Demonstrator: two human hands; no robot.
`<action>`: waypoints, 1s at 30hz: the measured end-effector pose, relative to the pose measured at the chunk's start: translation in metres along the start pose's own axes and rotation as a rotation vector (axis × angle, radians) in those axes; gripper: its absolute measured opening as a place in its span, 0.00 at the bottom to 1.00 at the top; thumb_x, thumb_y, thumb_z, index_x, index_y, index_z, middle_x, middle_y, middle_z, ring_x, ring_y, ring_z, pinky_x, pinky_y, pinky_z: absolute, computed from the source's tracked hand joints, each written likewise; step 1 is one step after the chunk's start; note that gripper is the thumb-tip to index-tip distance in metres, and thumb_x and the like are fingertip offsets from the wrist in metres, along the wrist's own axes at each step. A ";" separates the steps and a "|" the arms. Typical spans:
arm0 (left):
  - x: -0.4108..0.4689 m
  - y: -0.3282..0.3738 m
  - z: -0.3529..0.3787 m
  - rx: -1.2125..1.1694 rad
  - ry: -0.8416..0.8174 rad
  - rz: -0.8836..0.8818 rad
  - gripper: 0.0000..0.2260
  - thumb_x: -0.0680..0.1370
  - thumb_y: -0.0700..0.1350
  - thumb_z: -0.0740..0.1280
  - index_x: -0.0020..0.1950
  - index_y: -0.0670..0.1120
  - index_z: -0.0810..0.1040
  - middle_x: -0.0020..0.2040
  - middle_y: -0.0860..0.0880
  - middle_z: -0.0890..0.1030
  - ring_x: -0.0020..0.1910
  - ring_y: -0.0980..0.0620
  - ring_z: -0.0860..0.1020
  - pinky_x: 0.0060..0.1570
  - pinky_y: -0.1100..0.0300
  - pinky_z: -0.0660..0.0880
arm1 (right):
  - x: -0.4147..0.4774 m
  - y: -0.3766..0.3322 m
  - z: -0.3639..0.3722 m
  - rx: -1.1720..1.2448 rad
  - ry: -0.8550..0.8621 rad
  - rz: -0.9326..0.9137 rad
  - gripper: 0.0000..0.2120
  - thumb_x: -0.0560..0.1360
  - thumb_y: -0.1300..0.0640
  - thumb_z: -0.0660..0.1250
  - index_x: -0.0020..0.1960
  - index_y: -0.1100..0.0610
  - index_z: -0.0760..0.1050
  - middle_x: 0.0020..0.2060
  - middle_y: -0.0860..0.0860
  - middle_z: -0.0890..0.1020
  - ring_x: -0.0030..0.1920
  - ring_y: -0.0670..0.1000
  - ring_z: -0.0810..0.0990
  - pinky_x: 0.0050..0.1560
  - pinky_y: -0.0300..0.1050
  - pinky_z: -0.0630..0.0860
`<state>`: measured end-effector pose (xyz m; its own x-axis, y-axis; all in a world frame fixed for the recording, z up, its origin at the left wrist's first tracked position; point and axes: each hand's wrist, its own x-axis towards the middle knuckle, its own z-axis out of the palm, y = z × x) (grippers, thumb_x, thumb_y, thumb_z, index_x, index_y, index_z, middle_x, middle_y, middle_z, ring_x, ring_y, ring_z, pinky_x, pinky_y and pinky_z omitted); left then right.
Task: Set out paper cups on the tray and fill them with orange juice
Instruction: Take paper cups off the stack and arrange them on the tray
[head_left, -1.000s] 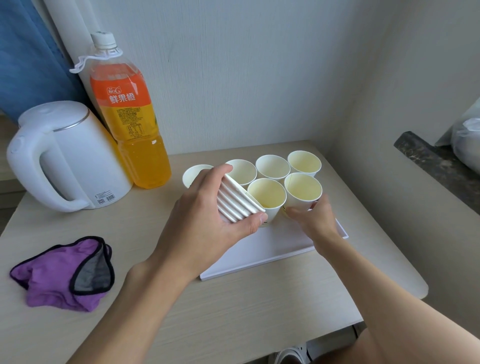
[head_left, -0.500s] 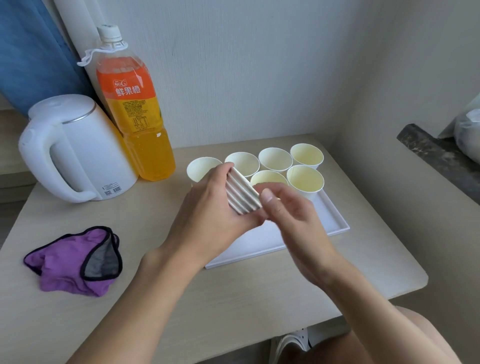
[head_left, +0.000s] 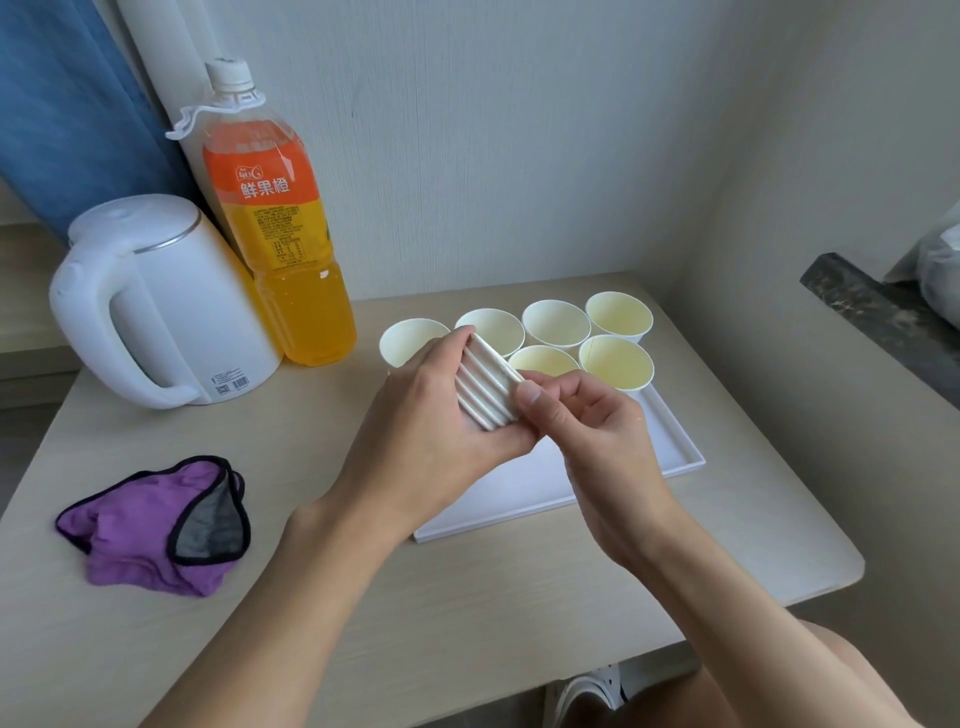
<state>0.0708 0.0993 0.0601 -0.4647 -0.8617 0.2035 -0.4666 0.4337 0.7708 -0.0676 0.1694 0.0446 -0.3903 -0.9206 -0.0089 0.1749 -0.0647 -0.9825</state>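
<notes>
The pale wood counter (head_left: 467, 623) carries everything, with a white kettle (head_left: 156, 306) at the back left and the capped orange juice bottle (head_left: 280, 234) upright just beside it, untouched. A purple cloth (head_left: 156, 525) lies apart at the left. The white tray (head_left: 680, 441) sits at the right, its near half bare. Six paper cups (head_left: 556, 322) stand on its far part: four in the back row, two in front at the right. Their insides look pale, some yellowish, but I cannot tell whether any holds juice.

Above the tray, the left hand (head_left: 426, 441) is wrapped around a nested stack of cups (head_left: 485, 387), held on its side. The right hand (head_left: 587, 415) pinches the rim of the outermost cup, fingers (head_left: 530, 397) closed on it, apparently to peel it free.

By my reading, setting out is roughly half done; the front row needs more cups, and the pouring seems wholly ahead.
</notes>
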 end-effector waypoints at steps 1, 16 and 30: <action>0.000 -0.001 0.000 -0.007 -0.004 0.004 0.36 0.65 0.61 0.80 0.68 0.49 0.75 0.54 0.53 0.80 0.51 0.50 0.78 0.46 0.61 0.74 | 0.002 0.000 -0.001 0.023 0.017 -0.012 0.14 0.69 0.54 0.78 0.39 0.60 0.75 0.47 0.56 0.85 0.50 0.48 0.82 0.51 0.38 0.76; -0.002 -0.017 -0.020 0.073 0.043 -0.053 0.35 0.68 0.60 0.79 0.72 0.55 0.72 0.58 0.56 0.75 0.54 0.56 0.71 0.52 0.60 0.68 | -0.005 -0.005 -0.023 -0.054 0.278 -0.234 0.28 0.68 0.55 0.74 0.63 0.49 0.66 0.59 0.49 0.80 0.56 0.49 0.82 0.50 0.40 0.78; 0.000 -0.017 -0.024 0.033 0.160 -0.052 0.31 0.68 0.59 0.79 0.68 0.51 0.76 0.58 0.53 0.77 0.55 0.50 0.75 0.53 0.57 0.72 | -0.022 0.042 -0.020 -0.795 0.058 -0.217 0.35 0.70 0.55 0.76 0.71 0.54 0.62 0.63 0.44 0.69 0.59 0.37 0.66 0.56 0.21 0.60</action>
<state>0.0967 0.0857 0.0617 -0.3151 -0.9129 0.2594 -0.5123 0.3937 0.7632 -0.0697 0.1941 -0.0002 -0.3916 -0.8963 0.2082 -0.5930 0.0728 -0.8019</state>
